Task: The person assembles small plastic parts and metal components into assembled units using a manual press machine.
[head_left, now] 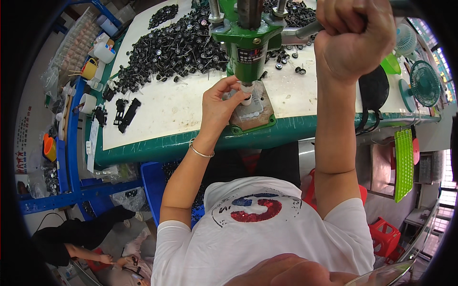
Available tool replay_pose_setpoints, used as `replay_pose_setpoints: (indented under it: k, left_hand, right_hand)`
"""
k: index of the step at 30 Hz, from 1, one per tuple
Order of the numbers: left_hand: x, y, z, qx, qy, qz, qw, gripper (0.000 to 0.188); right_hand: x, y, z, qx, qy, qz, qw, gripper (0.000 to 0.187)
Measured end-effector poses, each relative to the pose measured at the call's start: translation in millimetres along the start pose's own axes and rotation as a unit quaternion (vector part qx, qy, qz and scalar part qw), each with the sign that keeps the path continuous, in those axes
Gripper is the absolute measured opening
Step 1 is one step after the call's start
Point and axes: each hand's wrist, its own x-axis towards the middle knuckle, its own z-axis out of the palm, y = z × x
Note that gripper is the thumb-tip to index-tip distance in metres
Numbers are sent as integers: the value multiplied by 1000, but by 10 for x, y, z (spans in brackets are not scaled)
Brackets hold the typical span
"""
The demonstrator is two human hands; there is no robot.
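A green hand press (248, 62) stands at the table's near edge on a metal base plate (260, 97). My left hand (220, 102) is at its white lower tip, thumb and fingertips pinched together around a small part that the fingers mostly hide. Directly below the pinch is a short white holder (246, 102) on the plate. Raised at the right, my right hand (355, 40) is wrapped in a fist around the press lever (310, 30). Behind the press lies a big heap of small black wheels on thin metal axles (176, 55).
Several black plastic chassis pieces (128, 114) lie at the table's left. A black pouch-like item (373, 90) hangs over the right edge near green fans (424, 83). Below are a blue bin (152, 181) and red stools (384, 236). Another person (81, 238) works at lower left.
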Motion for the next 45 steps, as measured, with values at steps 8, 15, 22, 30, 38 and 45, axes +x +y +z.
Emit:
replay_pose_setpoints:
  k: [8, 15, 22, 30, 38, 45]
  left_hand:
    - [88, -9, 42, -60, -52, -8, 997, 30]
    - [230, -202, -541, -314, 79, -87, 942, 13]
    - [333, -426, -1542, 98, 216, -159, 958, 20]
    - [671, -421, -1492, 414, 164, -110, 888, 44]
    - [779, -585, -1581, 503, 176, -75, 843, 30]
    - [399, -343, -1470, 161, 201, -138, 956, 12]
  right_hand:
    - [611, -142, -139, -540, 157, 293, 773, 22]
    - [308, -407, -552, -637, 163, 300, 691, 27]
    - [-803, -1467, -1229, -887, -44, 366, 280, 19]
    - [-1207, -1690, -1492, -910, -183, 326, 177, 14]
    - [-1131, -1725, -1433, -918, -170, 281, 222, 9]
    - [-1189, -1138, -756, -697, 80, 513, 495, 20]
